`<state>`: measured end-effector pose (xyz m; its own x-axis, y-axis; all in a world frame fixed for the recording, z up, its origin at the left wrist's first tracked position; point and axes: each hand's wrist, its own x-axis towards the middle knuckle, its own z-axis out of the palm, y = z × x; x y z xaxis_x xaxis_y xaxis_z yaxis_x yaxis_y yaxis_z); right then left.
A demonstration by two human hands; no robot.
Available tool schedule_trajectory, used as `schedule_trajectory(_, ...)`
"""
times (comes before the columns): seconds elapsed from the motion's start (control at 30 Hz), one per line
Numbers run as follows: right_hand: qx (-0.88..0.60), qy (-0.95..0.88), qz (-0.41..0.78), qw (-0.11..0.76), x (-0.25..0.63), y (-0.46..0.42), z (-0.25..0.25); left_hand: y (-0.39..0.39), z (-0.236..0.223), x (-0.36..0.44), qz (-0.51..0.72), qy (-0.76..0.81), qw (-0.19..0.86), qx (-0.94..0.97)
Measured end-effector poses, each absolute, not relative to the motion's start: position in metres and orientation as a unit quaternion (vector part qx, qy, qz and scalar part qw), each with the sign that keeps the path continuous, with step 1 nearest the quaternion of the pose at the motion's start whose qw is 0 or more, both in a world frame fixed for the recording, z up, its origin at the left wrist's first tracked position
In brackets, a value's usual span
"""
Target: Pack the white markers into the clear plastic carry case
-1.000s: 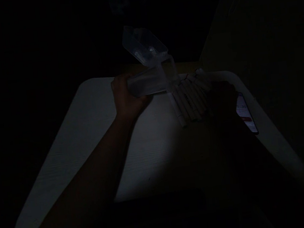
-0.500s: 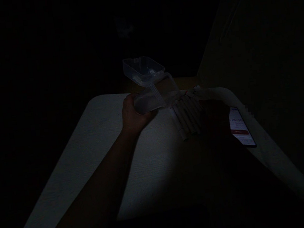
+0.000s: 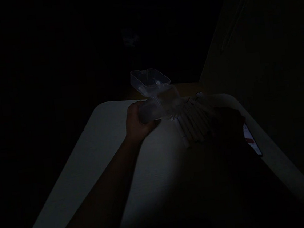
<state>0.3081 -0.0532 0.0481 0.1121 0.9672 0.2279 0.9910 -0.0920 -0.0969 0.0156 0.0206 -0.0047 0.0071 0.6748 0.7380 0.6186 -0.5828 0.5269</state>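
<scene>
In a dim room, a pale round-cornered bench [image 3: 80,184] is carrying a fan of white paper tubes [image 3: 193,124] at 3 o'clock from the left hand [image 3: 138,124], which is firmly grasping a clear plastic tub [image 3: 154,108] topped by a clear plastic tray [image 3: 149,81], while the shadowed right hand [image 3: 226,125] is showing no readable grip.

Dim room, pale rounded table [image 3: 80,180]

Phone [image 3: 252,141] at right half-hidden behind a shadowed shape [image 3: 227,127], too dark to identify; screen unreadable; contents of the clear plastic tub [image 3: 149,81] indistinct.
</scene>
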Motion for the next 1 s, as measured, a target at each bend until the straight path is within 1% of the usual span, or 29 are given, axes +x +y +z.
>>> schedule_trajectory(0.23,-0.805,-0.581,-0.058,0.101,0.302,-0.048,0.042,0.021,-0.005,0.015,0.528,0.439,0.007,0.727)
schedule_trajectory(0.33,-0.816,-0.568,-0.063,0.090,0.304,-0.044,0.039,0.022,-0.005,0.016,0.533,0.437,-0.007,0.724)
schedule_trajectory(0.5,-0.822,-0.562,-0.081,0.046,0.310,-0.039,0.039,0.023,-0.008,0.016,0.530,0.431,-0.029,0.729)
schedule_trajectory(0.6,-0.826,-0.557,-0.061,0.055,0.313,-0.037,0.040,0.024,-0.009,0.015,0.529,0.432,-0.036,0.730)
schedule_trajectory(0.63,-0.824,-0.559,-0.054,0.076,0.313,-0.037,0.039,0.024,-0.009,0.015,0.529,0.431,-0.039,0.730)
schedule_trajectory(0.67,-0.815,-0.565,-0.051,0.117,0.315,-0.038,0.038,0.024,-0.009,0.015,0.531,0.428,-0.041,0.730)
schedule_trajectory(0.7,-0.798,-0.573,-0.055,0.178,0.316,-0.038,0.035,0.023,-0.008,0.016,0.531,0.426,-0.043,0.731)
schedule_trajectory(0.77,-0.737,-0.587,-0.077,0.326,0.321,-0.041,0.030,0.022,-0.007,0.016,0.529,0.425,-0.048,0.732)
schedule_trajectory(0.8,-0.702,-0.592,-0.094,0.386,0.324,-0.042,0.028,0.021,-0.006,0.016,0.528,0.427,-0.052,0.732)
schedule_trajectory(0.83,-0.676,-0.592,-0.114,0.424,0.326,-0.044,0.027,0.021,-0.006,0.016,0.526,0.429,-0.056,0.732)
schedule_trajectory(0.87,-0.662,-0.592,-0.137,0.439,0.328,-0.045,0.027,0.020,-0.005,0.017,0.525,0.432,-0.059,0.731)
schedule_trajectory(0.93,-0.656,-0.594,-0.172,0.433,0.331,-0.049,0.030,0.019,-0.004,0.017,0.521,0.434,-0.064,0.732)
schedule_trajectory(1.0,-0.666,-0.586,-0.161,0.432,0.330,-0.053,0.037,0.019,-0.004,0.017,0.512,0.437,-0.065,0.737)
